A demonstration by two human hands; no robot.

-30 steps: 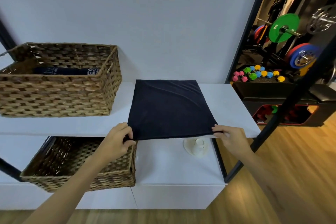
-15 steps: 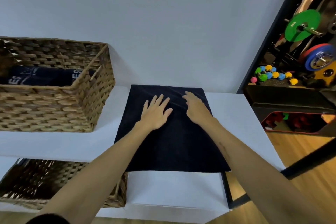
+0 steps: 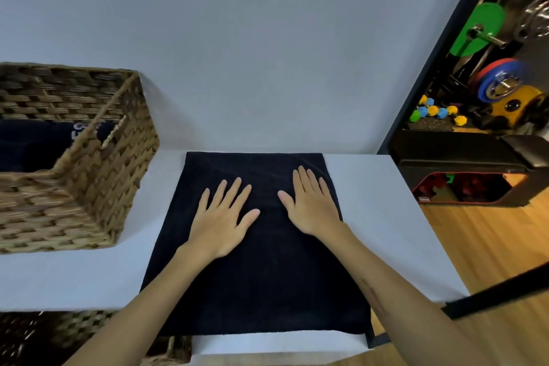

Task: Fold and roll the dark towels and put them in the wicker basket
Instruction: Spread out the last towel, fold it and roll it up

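A dark towel (image 3: 261, 282) lies flat and folded on the white shelf top (image 3: 74, 279), its near edge hanging a little over the front. My left hand (image 3: 222, 220) and my right hand (image 3: 312, 205) both rest palm down on its far half, fingers straight and spread. The wicker basket (image 3: 98, 187) stands on the shelf to the left, apart from the towel. Inside it lies another dark towel (image 3: 32, 142) with white lettering.
A second wicker basket (image 3: 89, 333) sits on a lower level at the bottom left. A grey wall backs the shelf. To the right a black frame post (image 3: 430, 53) borders a gym area with weight plates and small coloured dumbbells over a wooden floor.
Both hands let go of the towel's near corners, moved up onto its far half and now press flat, spread further apart. The view has come closer to the shelf.
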